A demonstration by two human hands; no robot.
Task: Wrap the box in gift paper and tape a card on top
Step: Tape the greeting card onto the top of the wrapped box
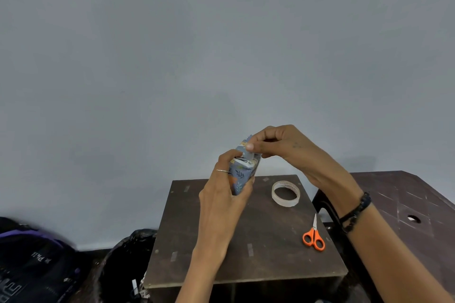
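Observation:
A small box wrapped in blue leaf-patterned gift paper [240,174] is held upright in the air above the brown table [248,248]. My left hand [222,194] grips the box around its lower part. My right hand [278,144] pinches the folded paper flap at the box's top end between thumb and fingers. A roll of clear tape [285,194] lies on the table to the right of the box. Orange-handled scissors [314,237] lie near the table's right edge. No card is visible.
A dark plastic stool [403,206] with a round hole stands to the right of the table. A black plastic bag [125,253] and a dark backpack [32,263] sit on the floor at the left. A plain grey wall fills the background.

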